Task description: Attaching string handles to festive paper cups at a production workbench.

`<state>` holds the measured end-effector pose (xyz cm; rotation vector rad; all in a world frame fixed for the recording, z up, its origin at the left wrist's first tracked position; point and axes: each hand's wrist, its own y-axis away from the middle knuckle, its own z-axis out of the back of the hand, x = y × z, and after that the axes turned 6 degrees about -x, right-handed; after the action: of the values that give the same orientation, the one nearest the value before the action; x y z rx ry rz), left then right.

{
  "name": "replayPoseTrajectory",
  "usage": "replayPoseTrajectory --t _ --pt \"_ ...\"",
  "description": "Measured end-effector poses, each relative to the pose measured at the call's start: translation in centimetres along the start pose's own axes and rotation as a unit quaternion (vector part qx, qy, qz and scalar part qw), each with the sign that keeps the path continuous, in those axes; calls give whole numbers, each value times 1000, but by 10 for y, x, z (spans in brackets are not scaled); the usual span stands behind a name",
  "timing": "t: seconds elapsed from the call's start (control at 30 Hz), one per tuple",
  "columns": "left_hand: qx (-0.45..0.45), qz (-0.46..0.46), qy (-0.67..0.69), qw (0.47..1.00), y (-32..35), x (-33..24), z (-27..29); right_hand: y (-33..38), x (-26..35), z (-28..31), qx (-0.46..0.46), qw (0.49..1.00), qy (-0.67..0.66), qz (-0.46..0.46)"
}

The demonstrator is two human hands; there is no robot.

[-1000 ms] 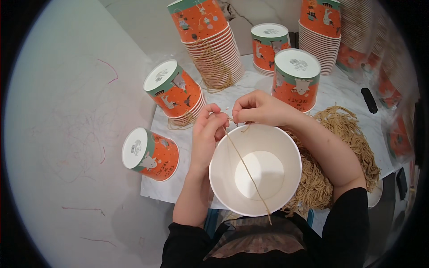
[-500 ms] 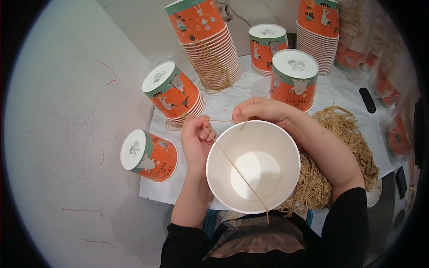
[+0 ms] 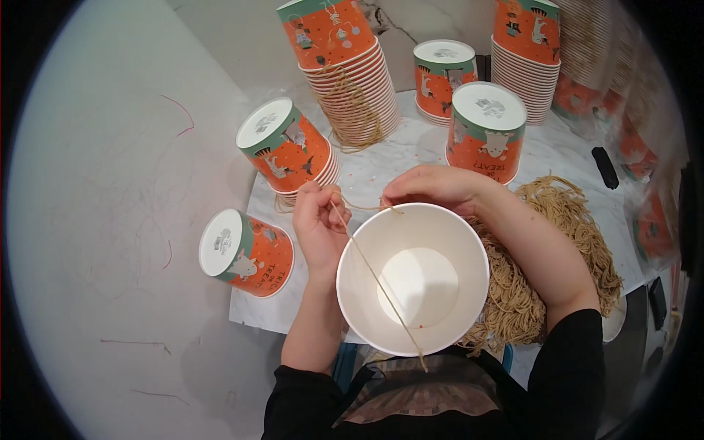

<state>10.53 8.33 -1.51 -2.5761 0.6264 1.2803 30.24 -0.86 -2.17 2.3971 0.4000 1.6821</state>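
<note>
Just beyond the bucket (image 3: 460, 257) on its left, the left hand (image 3: 320, 221) pinches the cord (image 3: 378, 281) crossing its mouth, having drawn away from the right hand (image 3: 434, 189), grip unclear, at the far rim, apparently paying out cord between them.

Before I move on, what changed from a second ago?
The left hand has moved left, away from the right hand, and a strand of cord now spans the gap between them. The white bucket has edged slightly left. Nothing newly taken or released shows. The right hand stays near the far rim; the orange upturned buckets and cord pile are unmoved.
</note>
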Motion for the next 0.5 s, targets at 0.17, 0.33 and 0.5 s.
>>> replayPoseTrajectory --t 0.17,0.33,0.5 --pt "14 20 -3 1000 -2 1 5 2 2 -1 39 999 4 13" --pt "15 98 17 995 6 -6 -11 0 -1 3 39 999 1 36" --pt "143 141 -141 969 -4 -1 -1 -1 -2 1 38 998 -36 22"
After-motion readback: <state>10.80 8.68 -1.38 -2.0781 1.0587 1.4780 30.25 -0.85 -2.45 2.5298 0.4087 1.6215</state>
